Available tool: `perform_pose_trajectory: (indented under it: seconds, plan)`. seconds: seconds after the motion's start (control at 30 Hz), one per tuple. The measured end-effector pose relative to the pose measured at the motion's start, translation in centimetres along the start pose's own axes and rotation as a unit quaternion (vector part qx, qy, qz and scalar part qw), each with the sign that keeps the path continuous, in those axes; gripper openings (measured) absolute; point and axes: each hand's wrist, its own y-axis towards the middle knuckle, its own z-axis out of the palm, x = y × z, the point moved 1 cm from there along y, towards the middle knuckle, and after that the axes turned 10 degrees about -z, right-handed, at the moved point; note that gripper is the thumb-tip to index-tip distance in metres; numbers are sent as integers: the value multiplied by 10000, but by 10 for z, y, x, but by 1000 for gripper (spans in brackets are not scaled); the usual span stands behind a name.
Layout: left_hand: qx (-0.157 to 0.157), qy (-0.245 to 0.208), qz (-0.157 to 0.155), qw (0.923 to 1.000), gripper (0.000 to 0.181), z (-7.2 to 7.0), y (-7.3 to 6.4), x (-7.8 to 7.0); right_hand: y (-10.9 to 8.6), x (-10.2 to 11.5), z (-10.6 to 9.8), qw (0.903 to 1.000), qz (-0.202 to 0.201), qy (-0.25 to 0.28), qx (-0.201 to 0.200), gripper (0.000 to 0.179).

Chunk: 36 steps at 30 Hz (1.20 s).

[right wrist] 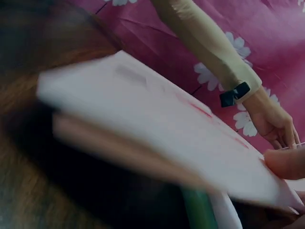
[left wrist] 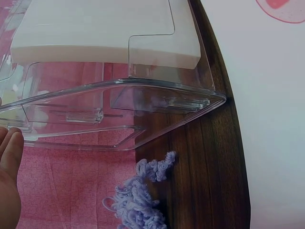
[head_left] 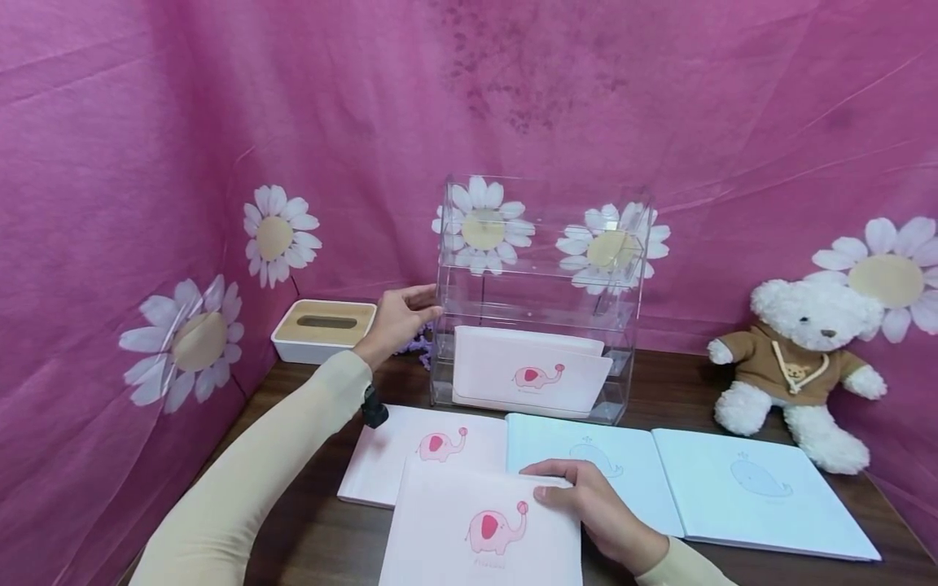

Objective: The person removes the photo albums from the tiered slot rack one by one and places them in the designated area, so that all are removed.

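Observation:
My right hand (head_left: 597, 509) grips a pale pink book (head_left: 440, 533) with an elephant on its cover, thumb on top near the upper right corner. In the right wrist view the book (right wrist: 143, 119) is blurred and seen along its edge. My left hand (head_left: 399, 321) holds the left side of a clear tiered rack (head_left: 538, 297), fingertips at its edge in the left wrist view. Another elephant book (head_left: 531, 374) stands in the rack's lowest tier, a second pink sheet or cover behind it. One more elephant book (head_left: 381, 464) lies on the table, partly covered by the held one.
Two pale blue whale books (head_left: 637, 480) (head_left: 769, 492) lie side by side on the dark wood table (head_left: 300, 496). A white teddy bear (head_left: 799, 366) sits at the right. A tissue box (head_left: 322, 325) stands at the back left, purple yarn (left wrist: 138, 200) beside the rack.

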Motion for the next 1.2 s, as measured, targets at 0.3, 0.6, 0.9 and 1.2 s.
perform_pose_trajectory:
  seconds: [0.3,0.6,0.9,1.2]
  plan:
    - [-28,48,-92,9999,47,1,-3,2,1,-3,5,9829,-625,-1678,436,26]
    - [-20,88,-112,9999,47,0,-3,1,-2,1,6,9586,-937,-2582,750,21]
    - [-24,76,-124,9999,46,0,-4,0,-6,-3,9,9606,-878,-2432,1024,19]
    - [-3,149,-54,9999,50,0,-1,0,-7,1,11,9613,-646,-2524,893,19]
